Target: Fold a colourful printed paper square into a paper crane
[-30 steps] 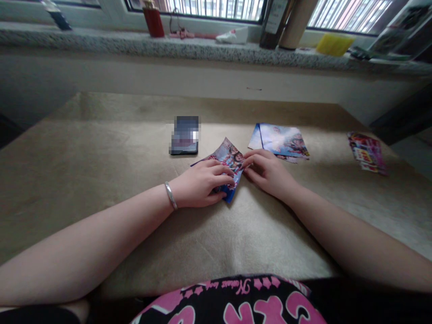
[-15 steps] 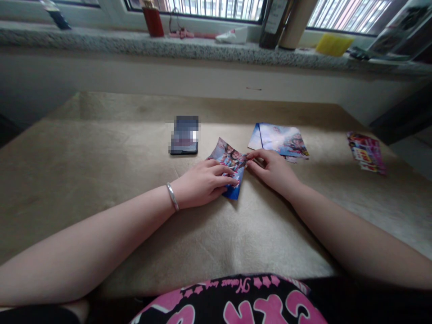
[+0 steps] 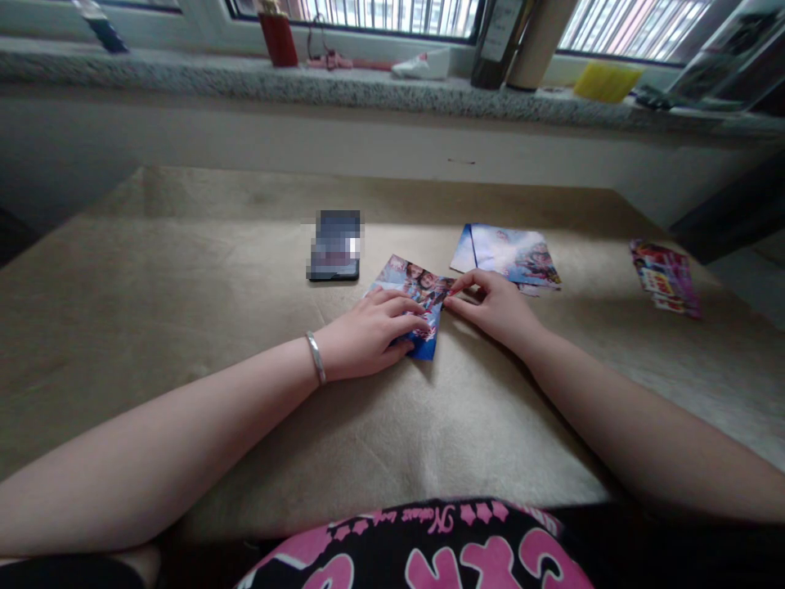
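Observation:
A printed sheet of glossy paper, blue and pink with pictured figures, lies on the table in front of me. My left hand rests flat on it with the fingers stretched out, covering its lower left part. At the sheet's right corner, my right hand pinches the edge between thumb and forefinger. Just beyond my right hand lie more printed sheets, overlapping one another, in pale blue and white.
A phone with a blurred screen lies left of the sheet. Several small pink and red packets are at the table's right. Behind the table, a stone windowsill carries a red bottle and a yellow sponge-like block.
The sheet's far left corner has come down flatter and shifted slightly left under my left hand. My right hand keeps its pinch, moved barely leftward.

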Demonstrator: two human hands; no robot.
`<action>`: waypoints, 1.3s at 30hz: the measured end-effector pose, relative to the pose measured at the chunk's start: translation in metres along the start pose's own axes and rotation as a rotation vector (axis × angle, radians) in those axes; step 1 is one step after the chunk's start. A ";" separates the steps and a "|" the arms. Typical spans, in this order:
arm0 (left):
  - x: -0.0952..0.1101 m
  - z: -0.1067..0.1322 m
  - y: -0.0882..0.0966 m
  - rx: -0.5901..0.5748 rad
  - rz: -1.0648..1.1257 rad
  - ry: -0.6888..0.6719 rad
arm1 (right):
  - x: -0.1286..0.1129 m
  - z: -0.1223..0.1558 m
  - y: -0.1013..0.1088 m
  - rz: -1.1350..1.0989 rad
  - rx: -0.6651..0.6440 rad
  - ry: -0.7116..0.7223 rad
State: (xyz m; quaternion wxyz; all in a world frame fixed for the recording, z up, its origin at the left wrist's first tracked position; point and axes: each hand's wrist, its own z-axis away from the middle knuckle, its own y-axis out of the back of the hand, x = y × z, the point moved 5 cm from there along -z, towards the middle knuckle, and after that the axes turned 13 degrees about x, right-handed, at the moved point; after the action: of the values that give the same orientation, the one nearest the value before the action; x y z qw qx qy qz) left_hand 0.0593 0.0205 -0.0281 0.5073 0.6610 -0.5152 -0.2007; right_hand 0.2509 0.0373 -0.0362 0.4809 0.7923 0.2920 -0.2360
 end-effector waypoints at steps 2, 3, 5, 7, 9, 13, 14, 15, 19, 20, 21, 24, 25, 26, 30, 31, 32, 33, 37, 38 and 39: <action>0.000 0.000 0.000 -0.015 -0.009 0.019 | 0.000 -0.001 -0.001 -0.018 0.003 -0.030; -0.001 0.000 0.000 -0.017 -0.013 0.022 | 0.000 -0.001 -0.001 -0.027 0.004 -0.042; -0.001 0.000 0.000 -0.017 -0.016 0.021 | -0.001 -0.001 -0.002 -0.039 0.006 -0.058; -0.001 0.000 0.000 -0.014 -0.015 0.011 | -0.001 0.000 -0.002 -0.045 0.010 -0.066; -0.001 0.000 0.000 -0.011 -0.016 0.002 | 0.000 0.001 -0.003 -0.046 0.013 -0.066; -0.001 0.000 0.000 0.003 -0.020 -0.001 | 0.003 0.001 -0.004 -0.053 0.010 -0.054; -0.001 0.000 0.000 0.005 -0.019 -0.001 | 0.003 0.001 -0.005 -0.067 0.010 -0.057; -0.001 0.000 0.000 0.007 -0.018 -0.001 | 0.004 0.001 -0.005 -0.084 0.013 -0.062; -0.001 0.000 0.000 0.006 -0.015 -0.008 | 0.002 0.001 -0.004 -0.166 0.056 -0.077; -0.001 0.000 0.000 0.008 -0.013 -0.010 | 0.001 0.001 -0.003 -0.188 0.071 -0.080; 0.000 0.000 0.000 0.009 -0.010 -0.014 | 0.000 0.001 -0.003 -0.209 0.090 -0.086; 0.001 -0.001 0.001 0.015 -0.006 -0.027 | -0.001 0.002 -0.001 -0.255 0.148 -0.120; 0.002 -0.001 0.001 0.014 -0.008 -0.030 | -0.002 0.002 -0.001 -0.264 0.157 -0.133; 0.002 -0.001 0.001 0.013 -0.013 -0.032 | -0.002 0.003 -0.002 -0.273 0.158 -0.147; 0.002 -0.001 -0.001 0.001 -0.044 -0.032 | -0.004 0.003 -0.006 -0.316 0.104 -0.215; 0.002 -0.001 -0.001 0.000 -0.050 -0.037 | -0.004 0.003 -0.007 -0.318 0.085 -0.233; 0.002 0.000 -0.001 0.003 -0.054 -0.042 | -0.004 0.004 -0.008 -0.316 0.064 -0.246; 0.002 0.000 -0.001 0.006 -0.055 -0.049 | -0.004 0.004 -0.009 -0.311 0.044 -0.255; 0.000 0.001 -0.001 0.021 -0.056 -0.059 | -0.004 0.006 -0.011 -0.311 -0.002 -0.254; 0.000 0.001 -0.001 0.023 -0.057 -0.058 | -0.005 0.007 -0.011 -0.314 -0.006 -0.245; 0.000 0.001 -0.001 0.024 -0.056 -0.058 | -0.006 0.008 -0.011 -0.314 -0.010 -0.232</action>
State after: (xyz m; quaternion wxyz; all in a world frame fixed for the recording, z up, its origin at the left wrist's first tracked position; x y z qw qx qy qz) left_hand 0.0587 0.0198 -0.0294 0.4783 0.6752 -0.5132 -0.2279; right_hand 0.2382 0.0328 -0.0428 0.4728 0.7020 0.3557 -0.3964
